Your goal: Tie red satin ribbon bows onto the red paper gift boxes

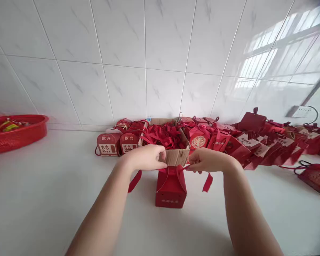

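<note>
Pinching red ribbon (208, 182) atop a red box (171, 193), the left hand (148, 157) and right hand (206, 160) likely needed even tension.

Box (171, 195) deep red — ribbon (208, 182) red; carton (176, 157) brown; wall tiles (168, 35) white — grey-veined.

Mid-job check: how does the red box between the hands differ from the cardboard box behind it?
The red box has its flaps drawn together on top; the cardboard box stands open, heaped with red ribbons. The red box's visible front is red with faint lettering; the cardboard box's is brown. Both stand on the white table.
</note>
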`<state>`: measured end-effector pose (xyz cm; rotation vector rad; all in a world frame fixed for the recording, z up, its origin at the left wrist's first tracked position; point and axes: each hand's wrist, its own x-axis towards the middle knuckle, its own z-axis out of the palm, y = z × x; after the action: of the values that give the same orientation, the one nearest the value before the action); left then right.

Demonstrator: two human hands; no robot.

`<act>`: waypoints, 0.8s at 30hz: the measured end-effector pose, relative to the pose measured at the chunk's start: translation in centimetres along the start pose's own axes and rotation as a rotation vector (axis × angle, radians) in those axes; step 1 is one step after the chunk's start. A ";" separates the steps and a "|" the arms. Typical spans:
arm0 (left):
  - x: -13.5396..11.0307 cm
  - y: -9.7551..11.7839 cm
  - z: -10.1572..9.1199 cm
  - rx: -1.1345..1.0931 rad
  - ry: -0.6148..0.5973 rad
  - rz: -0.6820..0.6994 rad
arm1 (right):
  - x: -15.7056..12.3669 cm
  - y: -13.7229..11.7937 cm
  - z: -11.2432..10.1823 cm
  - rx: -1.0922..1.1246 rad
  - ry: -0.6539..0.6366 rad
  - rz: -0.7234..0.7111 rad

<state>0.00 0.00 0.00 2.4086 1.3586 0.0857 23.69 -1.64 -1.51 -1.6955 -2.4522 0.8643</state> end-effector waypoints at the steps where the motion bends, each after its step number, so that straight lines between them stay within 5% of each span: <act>1: 0.2 0.0 0.0 -0.018 0.014 0.002 | -0.1 0.0 0.0 -0.004 0.010 -0.002; 11: 0.3 0.2 0.3 -0.179 0.126 0.036 | -0.7 -0.4 -0.1 -0.011 0.133 -0.183; 18: -0.5 1.5 0.1 -0.323 0.196 0.004 | -0.9 -1.0 -0.1 0.062 0.287 -0.183; 24: -0.9 1.7 0.3 -0.318 0.321 0.011 | -1.0 -1.3 -0.1 0.195 0.352 -0.365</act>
<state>0.96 -1.58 0.46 2.1949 1.3428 0.6654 23.01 -2.82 -0.53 -1.1669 -2.2477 0.6670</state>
